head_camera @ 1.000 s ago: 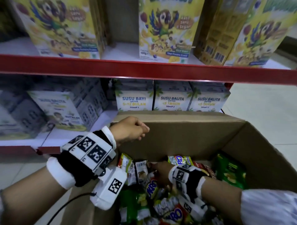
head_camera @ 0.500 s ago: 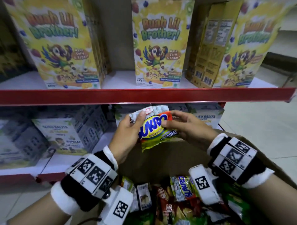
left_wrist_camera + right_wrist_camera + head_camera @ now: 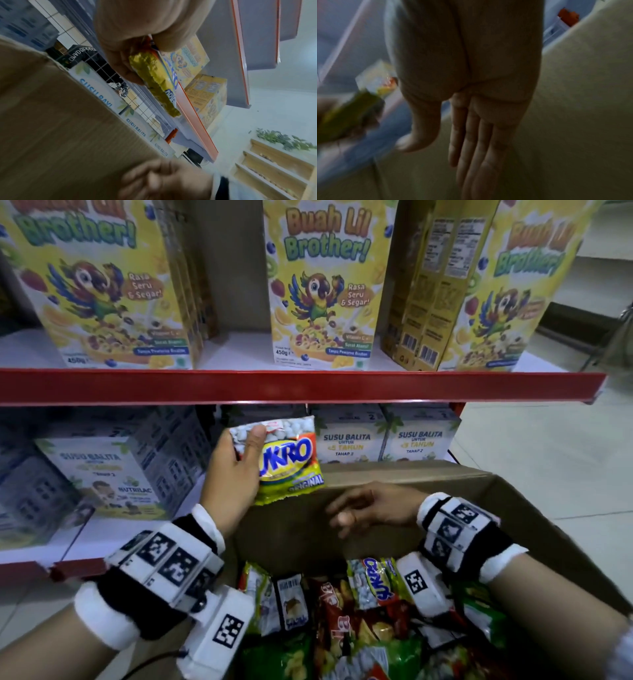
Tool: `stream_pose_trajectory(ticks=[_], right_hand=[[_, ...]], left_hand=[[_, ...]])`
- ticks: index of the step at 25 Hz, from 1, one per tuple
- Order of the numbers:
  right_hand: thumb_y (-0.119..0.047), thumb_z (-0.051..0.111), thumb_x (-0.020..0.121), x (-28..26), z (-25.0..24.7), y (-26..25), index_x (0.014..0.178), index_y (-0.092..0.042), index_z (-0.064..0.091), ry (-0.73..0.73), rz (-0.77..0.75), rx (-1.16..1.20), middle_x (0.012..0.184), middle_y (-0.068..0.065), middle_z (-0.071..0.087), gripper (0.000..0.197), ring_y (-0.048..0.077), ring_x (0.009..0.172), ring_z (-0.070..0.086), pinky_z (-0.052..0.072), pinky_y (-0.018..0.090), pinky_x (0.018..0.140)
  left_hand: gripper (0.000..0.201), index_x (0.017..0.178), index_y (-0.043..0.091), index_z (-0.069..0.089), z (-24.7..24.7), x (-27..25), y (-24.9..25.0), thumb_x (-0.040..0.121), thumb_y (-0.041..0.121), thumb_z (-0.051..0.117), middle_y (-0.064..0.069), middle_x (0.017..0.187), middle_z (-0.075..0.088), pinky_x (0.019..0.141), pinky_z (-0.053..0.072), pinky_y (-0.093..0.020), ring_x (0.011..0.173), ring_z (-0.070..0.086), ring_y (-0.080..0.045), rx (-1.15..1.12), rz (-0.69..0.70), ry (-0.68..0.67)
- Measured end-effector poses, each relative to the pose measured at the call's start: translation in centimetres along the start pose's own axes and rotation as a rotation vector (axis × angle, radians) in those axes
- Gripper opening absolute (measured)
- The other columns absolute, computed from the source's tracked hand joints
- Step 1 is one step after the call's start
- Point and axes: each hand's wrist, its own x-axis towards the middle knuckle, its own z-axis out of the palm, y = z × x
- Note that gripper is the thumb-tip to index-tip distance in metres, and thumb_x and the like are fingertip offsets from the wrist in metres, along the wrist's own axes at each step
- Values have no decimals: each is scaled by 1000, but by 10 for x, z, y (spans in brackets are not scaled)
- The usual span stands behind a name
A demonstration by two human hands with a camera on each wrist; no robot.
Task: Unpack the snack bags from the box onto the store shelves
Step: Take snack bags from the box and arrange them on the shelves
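Observation:
My left hand (image 3: 239,463) grips a yellow Sukro snack bag (image 3: 291,460) by its left edge, thumb across the front, and holds it upright just under the red shelf lip (image 3: 301,386). The left wrist view shows the same Sukro bag (image 3: 154,78) edge-on in my fingers. My right hand (image 3: 363,508) hangs empty over the far wall of the cardboard box (image 3: 394,477), its fingers (image 3: 471,142) straight and relaxed. Several snack bags (image 3: 363,604) lie in the box below both wrists.
Tall yellow cereal boxes (image 3: 322,285) stand on the upper shelf. White milk-formula boxes (image 3: 349,436) fill the lower shelf behind the held bag, with more formula boxes (image 3: 102,477) at the left. Pale tiled floor (image 3: 548,474) lies to the right of the shelving.
One second ago my right hand was down among the bags. It lifted the Sukro bag, both hands held it, and now the right hand has let go and dropped toward the box.

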Motion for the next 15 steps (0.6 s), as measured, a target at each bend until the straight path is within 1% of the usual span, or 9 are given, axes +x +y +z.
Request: stream_pose_trajectory(ticks=[1, 3, 5, 8, 10, 11, 12, 13, 15], right_hand=[[-14, 53, 95, 7, 1, 23, 124, -1, 56, 28, 115, -236, 117, 20, 62, 31, 12, 81, 65, 51, 24, 78], [-22, 47, 99, 17, 9, 70, 131, -4, 53, 61, 289, -685, 129, 16, 58, 37, 23, 107, 59, 43, 29, 92], [-22, 45, 99, 22, 24, 109, 135, -6, 48, 38, 381, -892, 137, 16, 51, 39, 28, 122, 51, 39, 32, 98], [-27, 48, 98, 26, 37, 143, 147, -7, 27, -2, 513, -941, 148, 16, 37, 57, 31, 132, 42, 38, 38, 106], [-30, 55, 95, 27, 39, 149, 152, -9, 7, 15, 559, -945, 156, 13, 19, 77, 31, 141, 27, 31, 42, 112], [-33, 62, 90, 26, 40, 148, 152, -11, 5, 27, 552, -915, 158, 12, 14, 87, 31, 143, 22, 29, 43, 113], [-35, 68, 85, 25, 40, 144, 152, -12, 8, 28, 531, -880, 158, 11, 15, 92, 31, 143, 22, 29, 42, 113], [-33, 69, 84, 24, 40, 136, 151, -11, 16, 6, 505, -877, 156, 12, 21, 88, 30, 142, 26, 30, 40, 113], [-27, 65, 89, 19, 41, 118, 145, -7, 32, -33, 483, -936, 149, 13, 36, 68, 30, 136, 36, 31, 34, 109]], left_hand=[[25, 95, 17, 56, -4, 2, -3, 93, 40, 48, -5, 92, 68, 86, 53, -45, 83, 65, -20, -4, -24, 24], [26, 101, 11, 58, -11, 6, -7, 96, 35, 47, -4, 88, 69, 81, 54, -40, 77, 65, -18, -23, -74, 28], [29, 98, 10, 61, -14, 6, -8, 98, 34, 45, 1, 79, 73, 73, 56, -31, 70, 68, -14, -34, -114, -4], [31, 80, 20, 64, -16, 4, -10, 100, 31, 42, 12, 61, 71, 54, 54, -14, 57, 67, 0, -51, -157, -39], [32, 79, 20, 63, -15, 3, -12, 100, 30, 41, 13, 59, 70, 50, 51, -11, 54, 66, 2, -74, -184, -58], [31, 80, 20, 62, -15, 3, -13, 100, 31, 42, 12, 59, 71, 51, 51, -12, 55, 66, 2, -87, -195, -62], [29, 82, 20, 62, -16, 3, -13, 100, 32, 42, 10, 62, 72, 53, 53, -13, 56, 67, 1, -94, -202, -62], [27, 85, 19, 61, -17, 3, -13, 99, 34, 43, 8, 65, 73, 56, 55, -15, 57, 67, 0, -96, -209, -59], [26, 88, 19, 62, -19, 4, -12, 98, 36, 45, 7, 69, 73, 59, 56, -18, 60, 69, -2, -103, -215, -60]])
